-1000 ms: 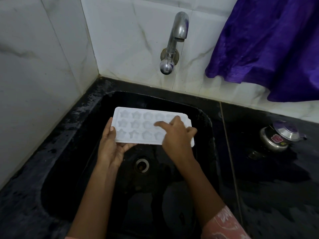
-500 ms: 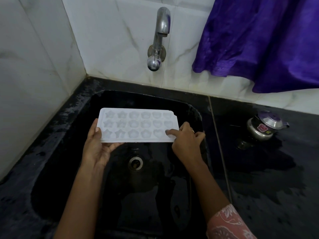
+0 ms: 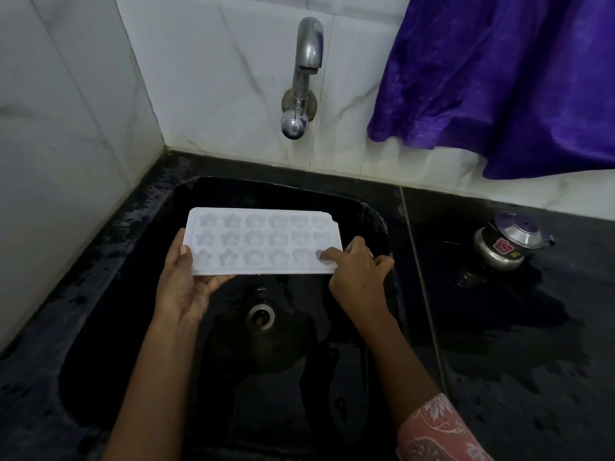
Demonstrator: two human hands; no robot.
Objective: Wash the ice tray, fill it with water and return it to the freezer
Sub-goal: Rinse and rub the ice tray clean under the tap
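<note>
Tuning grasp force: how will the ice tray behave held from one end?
Probably stiff: the ice tray lies flat, gripped at its end by the left hand. Likely light: thin white plastic. Maybe slippery: the sink rim looks wet.

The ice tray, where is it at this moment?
In the head view, the ice tray hangs over the black sink, below the tap; the left hand holds its left end, the right hand touches its near right corner.
</note>
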